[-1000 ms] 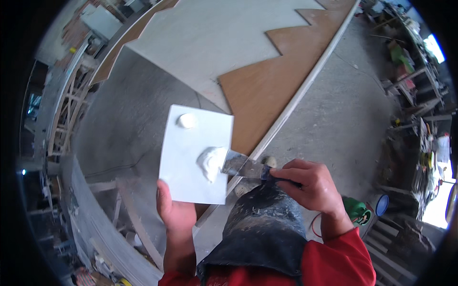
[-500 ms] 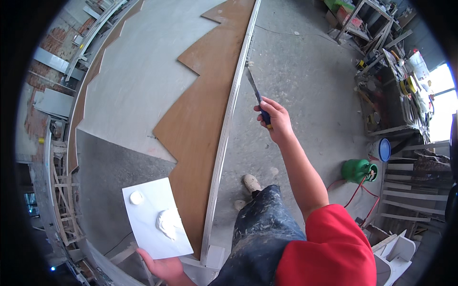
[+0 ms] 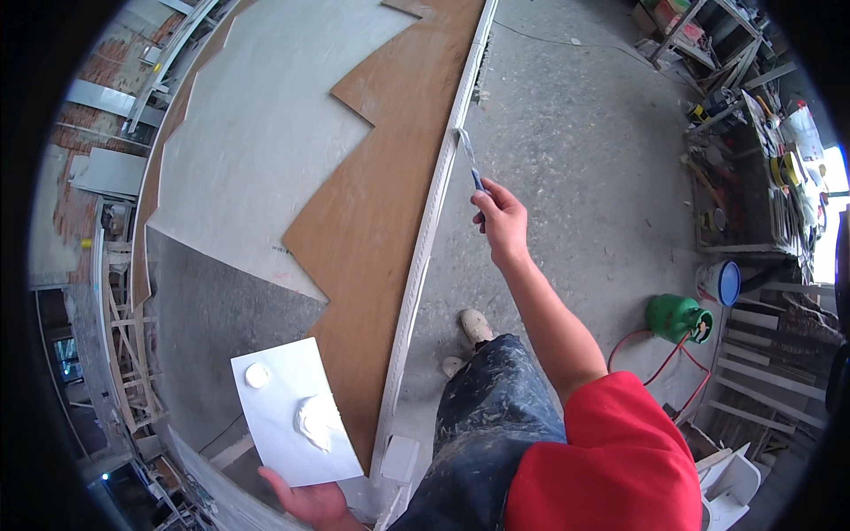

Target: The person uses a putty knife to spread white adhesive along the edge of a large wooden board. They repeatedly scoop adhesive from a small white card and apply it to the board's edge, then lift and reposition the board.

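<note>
My left hand [image 3: 312,504] grips the lower edge of a flat white board [image 3: 283,447]. On this board sit a lump of white paste [image 3: 314,423] and a small round white piece [image 3: 257,375]. My right hand [image 3: 501,221] is closed around the blue handle of a putty knife [image 3: 469,157]. Its blade, smeared with white, meets the long white edge strip [image 3: 423,234] of a large panel; whether it presses on the strip I cannot tell. Beside that strip runs brown sheet material [image 3: 359,230] with a stepped, zigzag border.
Past the zigzag lies a pale grey sheet [image 3: 257,150]. On the right, a green gas cylinder [image 3: 673,317] with a red hose stands near a blue-lidded bucket [image 3: 719,283]. A cluttered workbench [image 3: 753,177] lines the far right. Wooden frames [image 3: 128,354] stand at the left.
The putty knife has turned, and its blade has come from the floor side onto the white strip. My left hand and the board have barely shifted; the whole view has swung slightly.
</note>
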A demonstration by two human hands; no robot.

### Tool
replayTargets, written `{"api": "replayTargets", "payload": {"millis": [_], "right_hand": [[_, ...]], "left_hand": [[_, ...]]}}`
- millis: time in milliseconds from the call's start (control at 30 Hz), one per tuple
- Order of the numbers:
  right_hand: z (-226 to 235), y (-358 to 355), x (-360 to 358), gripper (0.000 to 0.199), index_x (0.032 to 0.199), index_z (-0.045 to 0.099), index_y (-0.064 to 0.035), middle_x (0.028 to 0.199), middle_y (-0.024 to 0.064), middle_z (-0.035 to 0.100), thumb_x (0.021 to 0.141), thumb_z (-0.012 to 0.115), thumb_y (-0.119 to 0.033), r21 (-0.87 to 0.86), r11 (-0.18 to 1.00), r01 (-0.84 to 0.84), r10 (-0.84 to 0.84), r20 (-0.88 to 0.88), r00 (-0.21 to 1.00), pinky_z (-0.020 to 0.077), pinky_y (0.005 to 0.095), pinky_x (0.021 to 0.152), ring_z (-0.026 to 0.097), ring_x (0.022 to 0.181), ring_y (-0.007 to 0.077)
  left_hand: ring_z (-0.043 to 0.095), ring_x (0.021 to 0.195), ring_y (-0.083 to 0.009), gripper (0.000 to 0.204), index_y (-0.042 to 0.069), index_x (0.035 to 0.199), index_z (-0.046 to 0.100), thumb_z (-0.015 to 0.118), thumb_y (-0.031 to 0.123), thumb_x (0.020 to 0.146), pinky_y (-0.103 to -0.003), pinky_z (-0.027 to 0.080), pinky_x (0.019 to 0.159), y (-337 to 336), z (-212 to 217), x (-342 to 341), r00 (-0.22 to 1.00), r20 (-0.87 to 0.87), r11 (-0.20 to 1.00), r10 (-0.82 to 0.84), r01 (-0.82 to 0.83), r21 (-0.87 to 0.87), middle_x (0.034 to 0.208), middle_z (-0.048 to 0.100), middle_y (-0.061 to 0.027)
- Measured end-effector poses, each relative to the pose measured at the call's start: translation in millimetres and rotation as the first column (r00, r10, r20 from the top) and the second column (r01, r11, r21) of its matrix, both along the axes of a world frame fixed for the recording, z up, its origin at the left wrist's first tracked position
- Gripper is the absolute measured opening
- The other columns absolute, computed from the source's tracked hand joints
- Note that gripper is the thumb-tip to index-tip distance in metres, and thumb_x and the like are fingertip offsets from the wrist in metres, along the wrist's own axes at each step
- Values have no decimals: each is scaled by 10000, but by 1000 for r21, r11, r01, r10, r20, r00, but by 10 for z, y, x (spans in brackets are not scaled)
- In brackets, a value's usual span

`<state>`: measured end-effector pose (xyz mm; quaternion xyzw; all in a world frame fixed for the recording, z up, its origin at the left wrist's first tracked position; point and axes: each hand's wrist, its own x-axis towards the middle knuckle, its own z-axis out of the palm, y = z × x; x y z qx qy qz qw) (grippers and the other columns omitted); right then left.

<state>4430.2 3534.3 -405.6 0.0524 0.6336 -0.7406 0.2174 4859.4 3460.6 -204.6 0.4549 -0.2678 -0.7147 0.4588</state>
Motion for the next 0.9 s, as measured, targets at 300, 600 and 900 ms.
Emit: {"api": "replayTargets", "payload": {"millis": [300,600,900], "right_hand": [[-173,97,288,394,1283,638,-13,928,22,672,908,695,-120,45,997,64,-62,-24,998,475,236,582,578,671,81],[400,499,1111,399,1322,594,-27,992,81,699,949,660,-152,-303,951,-70,128,177,976,476,255,587,622,687,122],[261,390,1686,402,1319,601,-22,990,57,693,942,653,-152,-257,966,-37,82,165,983,460,253,601,619,712,115]], "left_hand": [[371,1414,-318,673,39,1535,304,386,498,1049,-485,272,1180,96,93,99,998,-55,1000,21,-20,8,1564,373,-110],[373,1410,-318,690,38,1540,287,401,503,1043,-462,271,1168,82,112,593,991,-107,996,-84,82,-28,1571,355,-107],[372,1415,-326,641,38,1536,307,419,446,1054,-500,257,1183,64,27,1170,956,-210,979,-203,194,-63,1569,373,-110]]}}
